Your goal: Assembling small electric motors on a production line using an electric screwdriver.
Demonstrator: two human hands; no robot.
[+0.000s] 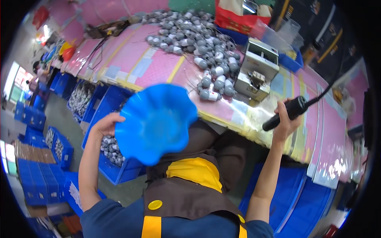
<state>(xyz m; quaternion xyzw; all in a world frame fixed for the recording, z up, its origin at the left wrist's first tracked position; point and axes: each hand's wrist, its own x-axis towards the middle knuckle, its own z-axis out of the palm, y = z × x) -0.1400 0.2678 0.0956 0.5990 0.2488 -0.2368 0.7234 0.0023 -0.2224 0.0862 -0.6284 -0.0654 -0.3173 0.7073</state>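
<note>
My left hand (106, 125) grips the rim of a bright blue bowl (158, 123) with a wavy edge. The bowl is tilted, its inside facing up at me, over my lap and the bench's front edge. In my right hand (288, 123) is a black corded cylindrical tool (283, 114), fingers wrapped round it, above the bench's right part. Its cable runs up to the right. A heap of grey-and-white bulb-shaped parts (198, 41) with thin wires covers the bench's middle and back. A small metal box-shaped fixture (260, 65) stands just right of the heap.
The bench (135, 71) has a pink, taped cover. Blue bins (113, 168) with similar parts stand at the left, below the bench. More blue bins (274, 198) lie at the lower right. Behind the fixture are a red bag (240, 22) and a blue tray (291, 59).
</note>
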